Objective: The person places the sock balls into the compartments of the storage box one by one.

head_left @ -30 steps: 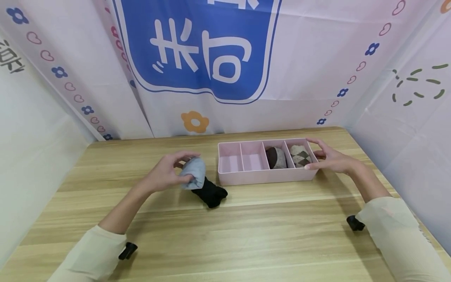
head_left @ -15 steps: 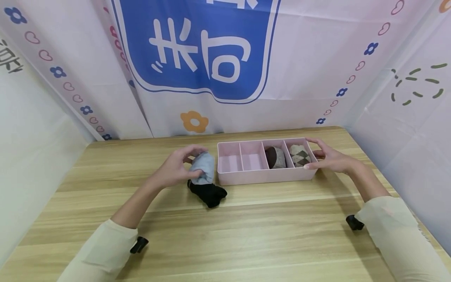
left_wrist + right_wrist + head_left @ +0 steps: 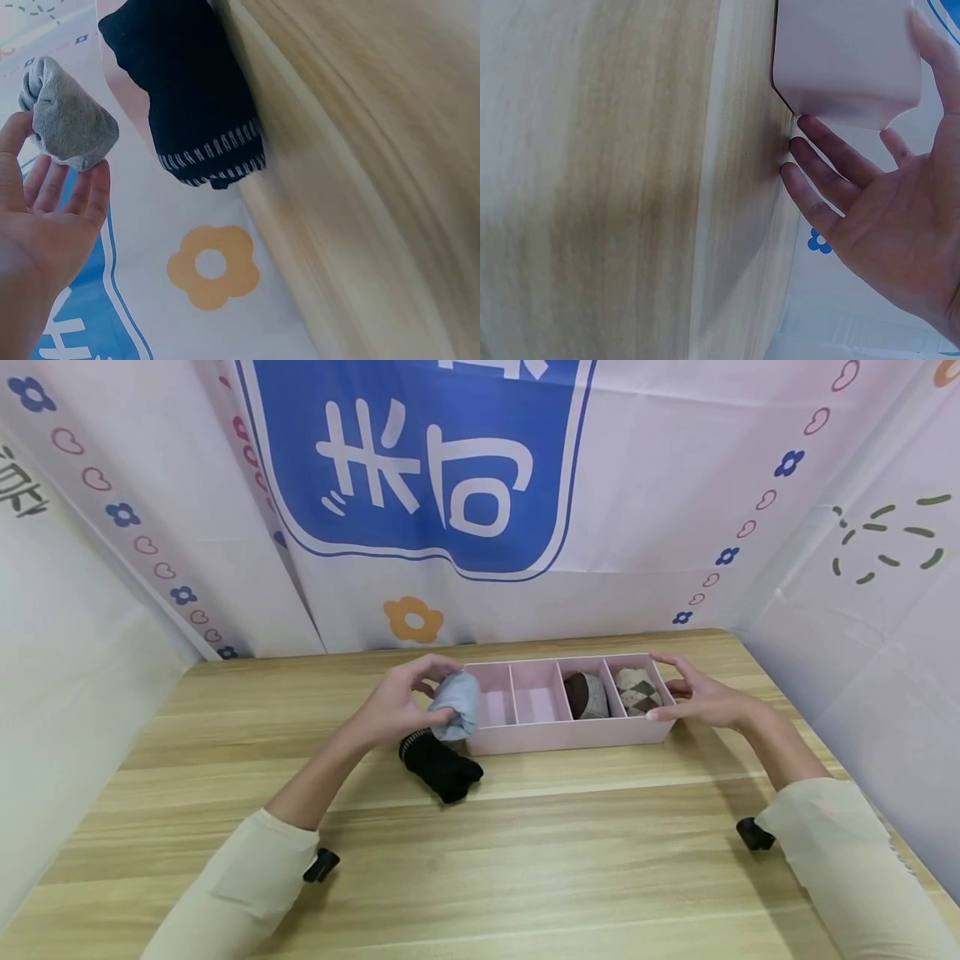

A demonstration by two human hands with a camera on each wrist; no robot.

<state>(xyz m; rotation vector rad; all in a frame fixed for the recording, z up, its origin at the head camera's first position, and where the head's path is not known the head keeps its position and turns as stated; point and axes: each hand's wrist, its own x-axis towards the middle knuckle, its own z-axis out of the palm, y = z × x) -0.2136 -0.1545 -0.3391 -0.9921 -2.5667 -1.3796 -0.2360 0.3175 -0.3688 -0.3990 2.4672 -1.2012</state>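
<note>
My left hand (image 3: 405, 700) pinches a rolled light grey-blue sock (image 3: 461, 700) between thumb and fingers, at the left end of a pink divided storage box (image 3: 570, 737). In the left wrist view the sock (image 3: 71, 120) sits at the fingertips. A black sock (image 3: 442, 768) with white stitching at its cuff lies on the table below that hand. Around the box's right end my right hand (image 3: 705, 695) spreads, thumb on the front corner and a finger at the back corner. The right wrist view shows its other fingertips against the box's end (image 3: 840, 105), low by the table.
In the box's third compartment is a brown and grey rolled sock (image 3: 588, 696); the rightmost holds a beige and green argyle one (image 3: 637, 692). The two left compartments show bare floors. Behind the wooden table (image 3: 525, 860) hangs a printed white cloth (image 3: 645, 510).
My left hand has carried the grey-blue sock rightward and slightly up, from over the black sock to the box's left end. The right hand and the box have stayed put.
</note>
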